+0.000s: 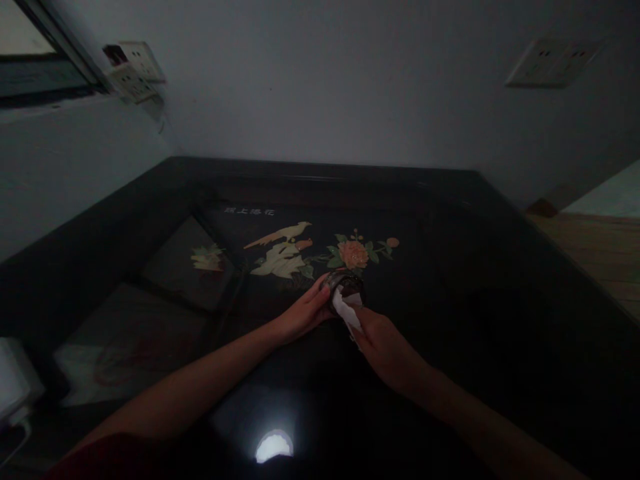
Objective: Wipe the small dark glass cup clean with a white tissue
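My left hand (309,307) is closed around the side of a small, dark, round vessel (354,277) that looks like glass, with its opening tilted toward me. Whether it is a cup, a bowl or an ashtray is hard to make out in the dim light. A crumpled white tissue (347,311) is pinched in my right hand (384,337) and reaches into the vessel's mouth. The fingertips of my right hand are partly hidden by the tissue and the rim. Both hands are over a glossy black tabletop (400,400).
Inlaid on the tabletop are a pale bird (283,235) and a pink flower (353,254). Wall sockets are at the left (143,61) and right (553,63). A white object with a cable (17,380) stands at the left edge. A lamp reflection (274,447) shines near me.
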A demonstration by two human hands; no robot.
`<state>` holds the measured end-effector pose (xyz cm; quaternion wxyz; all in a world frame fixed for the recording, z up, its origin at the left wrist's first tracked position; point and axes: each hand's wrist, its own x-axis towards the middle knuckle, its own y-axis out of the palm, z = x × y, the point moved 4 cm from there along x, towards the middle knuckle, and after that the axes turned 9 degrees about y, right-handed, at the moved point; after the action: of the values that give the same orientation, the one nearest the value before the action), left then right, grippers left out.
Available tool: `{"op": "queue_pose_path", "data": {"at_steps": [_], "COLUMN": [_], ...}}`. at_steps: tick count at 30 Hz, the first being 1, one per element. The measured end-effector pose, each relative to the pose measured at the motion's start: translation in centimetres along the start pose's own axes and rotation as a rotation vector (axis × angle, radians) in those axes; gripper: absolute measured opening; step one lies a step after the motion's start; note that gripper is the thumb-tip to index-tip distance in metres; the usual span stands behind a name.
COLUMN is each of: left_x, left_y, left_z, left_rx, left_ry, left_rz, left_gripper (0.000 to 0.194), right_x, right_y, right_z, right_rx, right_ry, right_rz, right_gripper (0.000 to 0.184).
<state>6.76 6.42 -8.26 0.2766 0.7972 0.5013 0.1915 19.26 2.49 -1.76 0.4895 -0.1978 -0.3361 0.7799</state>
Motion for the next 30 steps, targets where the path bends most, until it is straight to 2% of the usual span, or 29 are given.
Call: {"op": "queue_pose_path", "data": {"at_steps": [3,7,12,17,21,25,27,30], "left_x": [0.0,-0.1,0.0,0.1,0.0,-0.1,-0.1,-0.2], "left_y": [0.0,0.1,-0.1,-0.2,0.0,0.0,0.1,0.1], "left_z": [0.0,0.0,0.3,0.4,0.3,0.0,-0.1,-0.2], "left_rx": [-0.006,0.003,0.014,0.007,-0.003,0.021,0.034,0.061], "left_ry": [0.006,0.003,-0.006,0.01,-0.011,-0.004,-0.006,-0.001], "left_rz": [0.034,0.063,0.089,0.097,0.096,0.089,0.092,0.101], "left_gripper": [0.052,0.051,0.049,0.049,0.051,0.051,0.051,0.052], "right_x": [0.1,0.2,0.1,0.2,0.1,0.3,0.5,0.5], "right_y": [-0.3,-1.0,-1.5,-1.3,-1.1,-1.2,-1.0,-0.3], "right_z": [-0.2,-0.3,-0.1,-0.2,-0.3,0.0,-0.2,-1.2], "right_rx": [-0.116,-0.378,-0.661,-0.698,-0.528,-0.153,0.121,0.494], "right_ry": [-0.05,-0.126,-0.231,-0.262,-0.186,-0.058,0.064,0.336], "right_rz": [0.042,0.092,0.029,0.031,0.102,0.137,0.179,0.224], "right_gripper": [0.052,0.047,0.035,0.033,0.044,0.046,0.042,0.031]}}
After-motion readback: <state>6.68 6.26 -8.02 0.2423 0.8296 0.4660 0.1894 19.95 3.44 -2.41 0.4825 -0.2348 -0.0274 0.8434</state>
